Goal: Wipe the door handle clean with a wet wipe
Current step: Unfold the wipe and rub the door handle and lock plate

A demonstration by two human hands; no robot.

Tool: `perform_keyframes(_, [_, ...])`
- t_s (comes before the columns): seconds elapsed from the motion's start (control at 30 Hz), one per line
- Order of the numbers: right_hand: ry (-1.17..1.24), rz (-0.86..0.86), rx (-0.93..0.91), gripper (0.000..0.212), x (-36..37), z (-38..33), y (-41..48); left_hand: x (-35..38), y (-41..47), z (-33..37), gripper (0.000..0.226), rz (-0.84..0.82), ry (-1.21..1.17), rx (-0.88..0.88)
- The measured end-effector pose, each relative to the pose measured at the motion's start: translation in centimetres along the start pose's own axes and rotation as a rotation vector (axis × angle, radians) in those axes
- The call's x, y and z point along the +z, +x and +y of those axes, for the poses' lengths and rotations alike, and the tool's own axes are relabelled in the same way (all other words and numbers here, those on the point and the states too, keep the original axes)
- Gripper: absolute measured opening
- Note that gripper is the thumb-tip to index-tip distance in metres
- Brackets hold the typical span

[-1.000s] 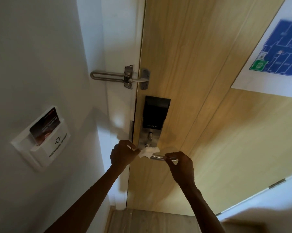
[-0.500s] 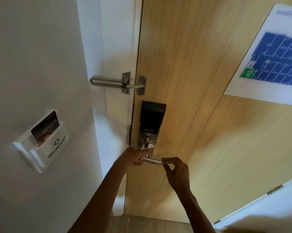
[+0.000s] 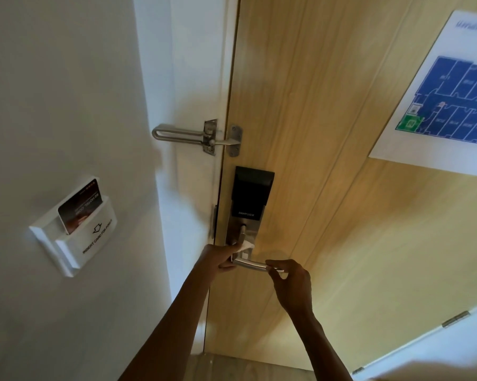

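the left hand (image 3: 218, 257) holds the wet wipe (image 3: 245, 246), and the fingers are curled tight around it. a second ago the wipe sat out on top of the door handle (image 3: 252, 264), big and white and easy to see. now the hand has pushed it in to the near end of the handle, by the silver lock plate (image 3: 238, 237), and only a small white bit pokes out above the fingers. the right hand (image 3: 289, 281) has stayed at the far tip of the handle, thumb and finger pressed together on it, holding it still. the handle sticks out flat from the wooden door (image 3: 328, 188), under the black lock box (image 3: 252, 192). the bare metal between the two hands looks shiny. i think the rubbing has moved to the inner end, where the handle bends. the far tip under the right hand may not be wiped yet, so the job looks only part done.
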State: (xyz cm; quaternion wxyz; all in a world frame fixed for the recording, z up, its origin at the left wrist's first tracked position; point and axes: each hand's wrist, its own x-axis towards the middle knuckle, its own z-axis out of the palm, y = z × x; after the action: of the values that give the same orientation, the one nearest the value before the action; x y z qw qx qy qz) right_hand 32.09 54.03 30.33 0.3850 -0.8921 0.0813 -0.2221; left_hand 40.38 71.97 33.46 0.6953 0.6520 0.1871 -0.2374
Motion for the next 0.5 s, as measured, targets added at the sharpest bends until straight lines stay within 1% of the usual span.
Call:
perform_keyframes(0.1, [-0.002,0.002,-0.01,0.016,0.0,0.1,-0.1,0.0,0.1,-0.8,0.042,0.03,0.011,-0.013])
perform_keyframes(0.2, [-0.002,0.006,-0.017,0.017,0.0,0.3,-0.1,0.0,0.0,-1.3,0.037,0.027,0.013,0.009])
perform_keyframes(0.3, [0.01,-0.005,0.001,0.016,-0.1,0.2,0.1,-0.6,0.4,-1.0,0.044,-0.024,0.003,0.042])
perform_keyframes(0.37, [0.007,-0.015,0.004,0.016,0.0,0.2,0.1,-0.5,0.5,-0.6,0.045,-0.047,-0.022,0.036])
perform_keyframes(0.5, [-0.001,-0.011,0.002,0.017,-0.1,0.3,0.1,0.3,0.1,-0.6,0.036,-0.021,-0.019,0.03])
